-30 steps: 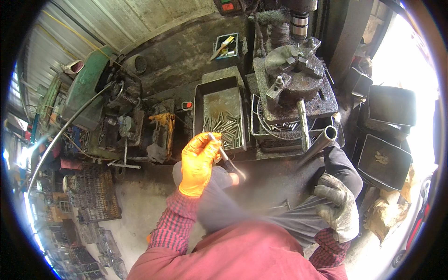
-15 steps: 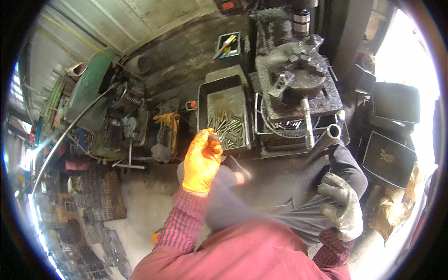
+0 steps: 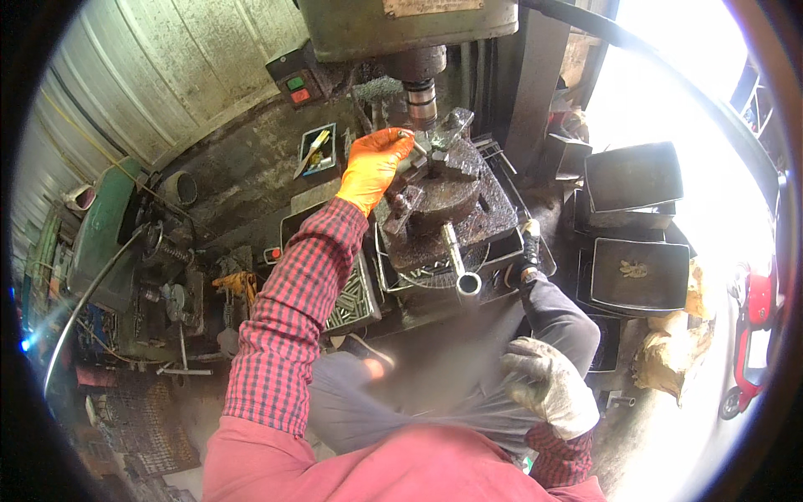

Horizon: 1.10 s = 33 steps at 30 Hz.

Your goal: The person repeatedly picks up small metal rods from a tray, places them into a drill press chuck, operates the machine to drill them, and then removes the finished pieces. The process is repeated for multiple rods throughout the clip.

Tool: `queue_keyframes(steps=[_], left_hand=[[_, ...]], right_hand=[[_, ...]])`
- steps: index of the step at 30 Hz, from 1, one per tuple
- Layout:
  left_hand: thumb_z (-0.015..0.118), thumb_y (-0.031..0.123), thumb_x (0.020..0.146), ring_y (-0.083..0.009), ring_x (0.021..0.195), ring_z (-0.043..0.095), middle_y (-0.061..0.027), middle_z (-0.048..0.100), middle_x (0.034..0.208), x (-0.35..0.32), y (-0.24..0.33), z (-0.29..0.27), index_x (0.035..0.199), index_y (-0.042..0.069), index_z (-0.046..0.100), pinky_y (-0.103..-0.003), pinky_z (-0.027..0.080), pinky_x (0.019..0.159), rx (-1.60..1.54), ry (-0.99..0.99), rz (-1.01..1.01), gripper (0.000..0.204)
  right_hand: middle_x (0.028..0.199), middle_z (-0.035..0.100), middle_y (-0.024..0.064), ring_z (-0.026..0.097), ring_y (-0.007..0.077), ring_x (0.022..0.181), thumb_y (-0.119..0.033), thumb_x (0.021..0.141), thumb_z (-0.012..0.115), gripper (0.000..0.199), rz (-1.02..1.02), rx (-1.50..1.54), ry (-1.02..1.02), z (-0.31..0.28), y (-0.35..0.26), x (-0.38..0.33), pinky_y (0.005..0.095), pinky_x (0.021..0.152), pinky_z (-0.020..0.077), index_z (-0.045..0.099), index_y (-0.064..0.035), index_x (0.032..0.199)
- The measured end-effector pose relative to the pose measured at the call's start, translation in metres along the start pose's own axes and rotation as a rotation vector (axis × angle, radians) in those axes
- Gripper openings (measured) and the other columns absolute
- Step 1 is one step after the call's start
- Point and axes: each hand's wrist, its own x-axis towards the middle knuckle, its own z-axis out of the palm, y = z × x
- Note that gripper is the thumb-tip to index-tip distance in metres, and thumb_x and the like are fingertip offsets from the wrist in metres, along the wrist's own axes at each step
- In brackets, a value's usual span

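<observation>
Metal pin [image 3: 418,146] pinched in L hand [image 3: 372,170] fingers nr chuck [image 3: 450,194]; R hand [image 3: 554,389] by leg [image 3: 562,325], fingers' hold unclear.

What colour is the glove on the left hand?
The left glove is bright orange; the head view shows it best.

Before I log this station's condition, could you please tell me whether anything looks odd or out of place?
The left hand wears an orange glove but the right hand a stained whitish glove, an odd, mismatched pair.
</observation>
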Motion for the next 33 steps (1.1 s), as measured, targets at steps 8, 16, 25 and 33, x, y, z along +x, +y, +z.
queue_keyframes(steps=[8,16,25,33], left_hand=[[0.082,0.017,0.099,-0.0088,0.097,0.070,-0.0006,0.080,0.107,0.011,0.001,0.004,0.114,0.001,0.081,-0.026,0.055,0.087,0.231,-0.117,-0.100,0.022],[0.084,0.022,0.095,-0.0109,0.096,0.069,-0.0042,0.080,0.105,0.013,0.005,0.012,0.115,-0.002,0.081,-0.029,0.055,0.087,0.498,-0.196,-0.056,0.032],[0.084,0.020,0.095,-0.0090,0.090,0.068,-0.0020,0.079,0.099,0.015,0.003,0.014,0.113,-0.002,0.081,-0.027,0.054,0.083,0.407,-0.188,-0.106,0.029],[0.084,0.015,0.096,-0.0061,0.085,0.067,0.0004,0.078,0.097,0.018,-0.001,0.013,0.110,0.000,0.082,-0.025,0.053,0.076,0.284,-0.200,-0.134,0.021]], right_hand=[[0.138,0.071,0.0169,0.065,0.0380,0.131,-0.013,0.076,0.087,0.047,0.041,0.018,0.057,0.017,0.021,0.014,0.0443,0.112,0.0528,0.078,-0.0085,0.123],[0.138,0.073,0.0168,0.072,0.0274,0.126,-0.027,0.090,0.090,0.067,0.325,0.499,0.256,0.109,0.060,0.085,0.0347,0.105,0.0558,0.063,-0.0034,0.147],[0.136,0.072,0.0209,0.070,0.0312,0.111,-0.041,0.110,0.053,0.061,0.139,0.387,-0.158,0.146,-0.028,0.104,0.0439,0.099,0.0538,0.049,-0.0064,0.160],[0.110,0.072,0.0144,0.070,0.0362,0.109,-0.025,0.056,0.084,0.059,-0.373,-0.392,0.322,0.004,-0.057,0.087,0.0494,0.095,0.0596,0.073,-0.0071,0.111]])
